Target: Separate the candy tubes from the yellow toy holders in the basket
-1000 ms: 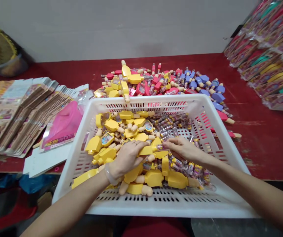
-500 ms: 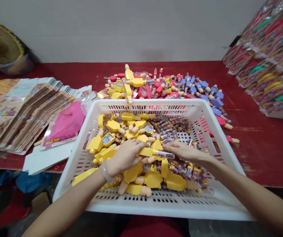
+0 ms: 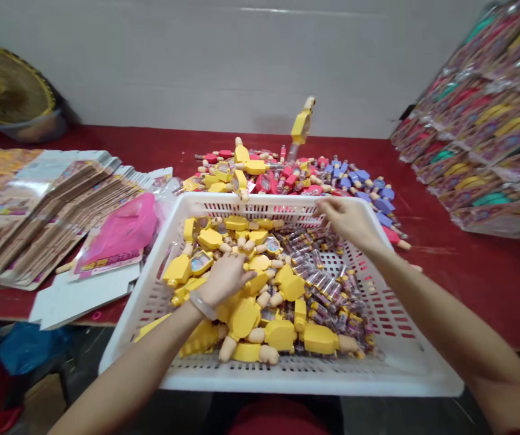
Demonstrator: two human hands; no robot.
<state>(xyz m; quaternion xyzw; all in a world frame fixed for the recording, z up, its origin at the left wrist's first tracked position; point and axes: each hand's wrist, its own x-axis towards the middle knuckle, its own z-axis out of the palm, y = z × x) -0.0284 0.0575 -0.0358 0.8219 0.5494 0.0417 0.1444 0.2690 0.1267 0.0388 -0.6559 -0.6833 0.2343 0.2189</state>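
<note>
Left hand lies palm down on a heap of yellow toy pieces, fingers stretched forward and slightly curled; whether it has hold of one cannot be told from this view. A pale translucent bangle circles its wrist. Right hand sits just over the far rim of a white perforated plastic basket, fingers loosely bunched and partly open, with nothing visible between them.

Both the yellow pieces, blocky with small flesh-coloured limbs, and a drift of clear labelled tubes lie inside the basket, the yellow mostly on the left and front, the tubes towards the right. Beyond the far rim, a mixed pile of yellow, red and blue pieces covers a red table. One yellow piece with a clear tube appears in mid-air above that pile, tilted and touching nothing.

Left of the basket lie fanned stacks of printed cards, a pink-printed pack and white card sheets. Finished printed packs are stacked at the right, and a woven hat leans against the wall.
</note>
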